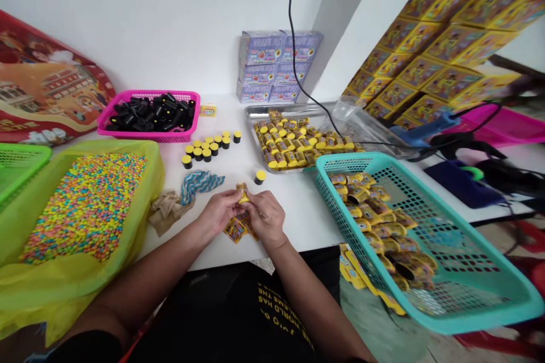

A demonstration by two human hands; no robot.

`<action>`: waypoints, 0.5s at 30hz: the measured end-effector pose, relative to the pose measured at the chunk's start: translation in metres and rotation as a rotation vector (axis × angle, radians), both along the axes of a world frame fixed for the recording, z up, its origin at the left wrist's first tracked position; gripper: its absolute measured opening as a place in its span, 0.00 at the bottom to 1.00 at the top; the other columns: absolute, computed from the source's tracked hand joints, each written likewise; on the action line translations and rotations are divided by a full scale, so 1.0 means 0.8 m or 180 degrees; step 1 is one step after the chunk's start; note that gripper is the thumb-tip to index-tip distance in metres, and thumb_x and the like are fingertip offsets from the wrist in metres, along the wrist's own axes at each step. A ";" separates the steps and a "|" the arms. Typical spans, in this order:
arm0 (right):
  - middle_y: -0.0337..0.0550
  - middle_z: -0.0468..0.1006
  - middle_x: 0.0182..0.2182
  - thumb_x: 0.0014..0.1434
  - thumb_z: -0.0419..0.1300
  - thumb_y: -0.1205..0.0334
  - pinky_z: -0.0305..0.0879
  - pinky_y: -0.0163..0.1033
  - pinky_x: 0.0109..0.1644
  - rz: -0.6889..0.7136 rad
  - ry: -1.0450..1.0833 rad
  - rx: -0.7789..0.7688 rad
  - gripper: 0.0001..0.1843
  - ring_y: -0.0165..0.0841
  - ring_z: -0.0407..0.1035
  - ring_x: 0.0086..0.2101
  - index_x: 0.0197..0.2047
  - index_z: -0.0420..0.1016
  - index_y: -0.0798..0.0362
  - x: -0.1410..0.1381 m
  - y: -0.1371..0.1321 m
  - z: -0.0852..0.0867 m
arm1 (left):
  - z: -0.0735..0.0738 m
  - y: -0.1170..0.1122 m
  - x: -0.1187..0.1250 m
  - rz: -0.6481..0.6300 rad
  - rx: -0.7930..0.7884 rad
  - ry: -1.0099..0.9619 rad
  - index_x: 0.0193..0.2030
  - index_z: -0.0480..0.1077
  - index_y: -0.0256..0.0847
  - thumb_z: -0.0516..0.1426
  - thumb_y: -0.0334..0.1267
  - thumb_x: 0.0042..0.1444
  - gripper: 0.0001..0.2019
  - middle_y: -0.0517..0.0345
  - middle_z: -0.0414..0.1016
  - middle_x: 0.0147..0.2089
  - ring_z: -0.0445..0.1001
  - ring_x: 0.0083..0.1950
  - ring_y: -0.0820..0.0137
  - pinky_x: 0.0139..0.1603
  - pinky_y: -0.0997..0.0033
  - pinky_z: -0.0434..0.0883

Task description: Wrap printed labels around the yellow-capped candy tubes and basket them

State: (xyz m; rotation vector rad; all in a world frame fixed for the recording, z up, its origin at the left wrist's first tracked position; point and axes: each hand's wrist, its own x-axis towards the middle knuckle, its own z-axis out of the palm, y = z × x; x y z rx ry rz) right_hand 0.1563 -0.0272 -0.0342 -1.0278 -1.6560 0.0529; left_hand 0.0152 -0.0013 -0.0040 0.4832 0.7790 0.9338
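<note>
Left hand (219, 210) and right hand (267, 216) pinching a small yellow packet (242, 194) together, more printed packets (235, 230) lying beneath on the counter (298, 221).

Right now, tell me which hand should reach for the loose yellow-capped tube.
Probably your right hand: it sits nearer the loose yellow-capped tube than your left hand does. Both hands are on the small yellow wrapper, so the right would have to let go first.
</note>
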 end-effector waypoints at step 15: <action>0.44 0.78 0.32 0.61 0.61 0.64 0.72 0.42 0.36 0.0087 0.0156 -0.0164 0.12 0.34 0.71 0.33 0.49 0.76 0.50 -0.005 -0.002 0.005 | -0.004 0.004 -0.001 0.0092 -0.0090 -0.0064 0.32 0.74 0.31 0.68 0.34 0.47 0.10 0.54 0.76 0.31 0.74 0.30 0.74 0.32 0.76 0.70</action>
